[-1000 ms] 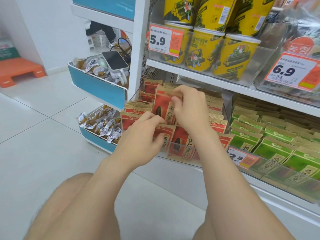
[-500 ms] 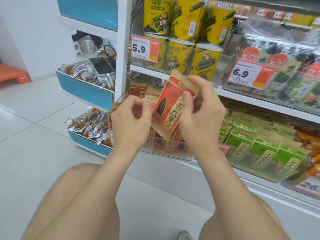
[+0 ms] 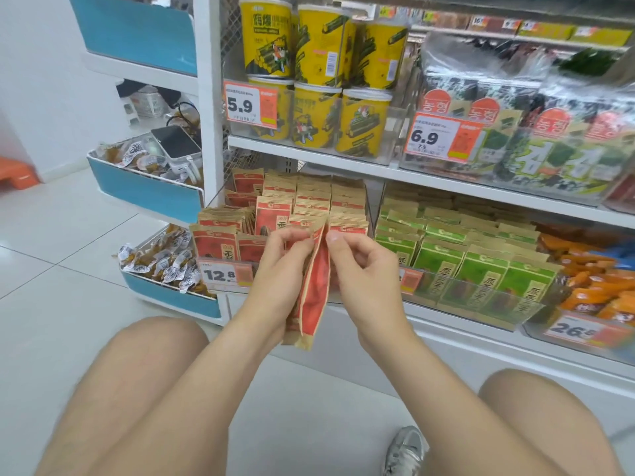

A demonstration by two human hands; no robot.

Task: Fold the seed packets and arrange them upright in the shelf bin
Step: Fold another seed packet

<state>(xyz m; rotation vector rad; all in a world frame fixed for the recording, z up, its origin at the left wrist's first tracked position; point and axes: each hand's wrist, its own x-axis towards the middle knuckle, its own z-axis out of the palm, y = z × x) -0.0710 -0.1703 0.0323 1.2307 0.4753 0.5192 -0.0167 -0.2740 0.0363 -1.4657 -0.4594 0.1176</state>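
Nearest us, our left hand and right hand both pinch the top edge of one red-and-tan paper seed packet, which hangs edge-on between them. Just behind the hands, the clear plastic shelf bin holds rows of matching red packets standing upright. Right of our right hand, a second clear bin holds green paper packets, also upright. Above, yellow cylindrical tubs sit stacked on the higher shelf.
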